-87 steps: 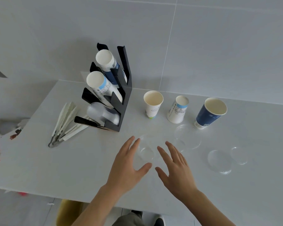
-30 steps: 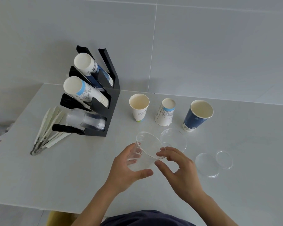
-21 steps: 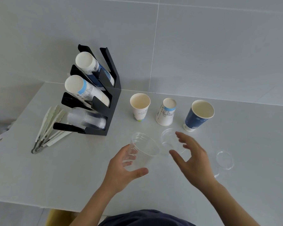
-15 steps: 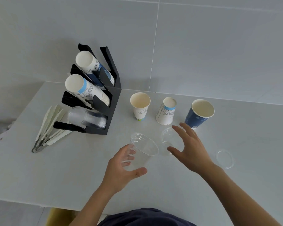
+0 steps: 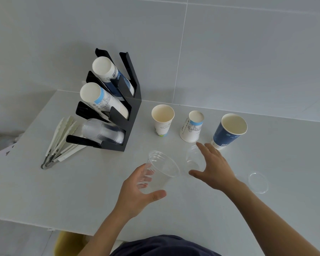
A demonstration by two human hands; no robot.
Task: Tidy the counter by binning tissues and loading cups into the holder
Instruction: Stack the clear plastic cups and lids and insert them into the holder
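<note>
While left hand [image 5: 137,189] grips a tilted clear cup [image 5: 160,171] above the white table [image 5: 63,191], right hand [image 5: 213,166] hovers spread over a second clear cup [image 5: 193,157]; black holder [image 5: 116,111] back-left; grey tiled wall [image 5: 248,52] behind.

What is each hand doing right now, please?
Left hand: grips a clear plastic cup.
Right hand: open, reaching over a second clear cup.

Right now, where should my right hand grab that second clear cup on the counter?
Grip the second clear cup round its side wall just below the rim, coming from above and its right, where the right hand hovers; it seems upright, mouth up, so pinching the thin rim would likely flex it.
</note>
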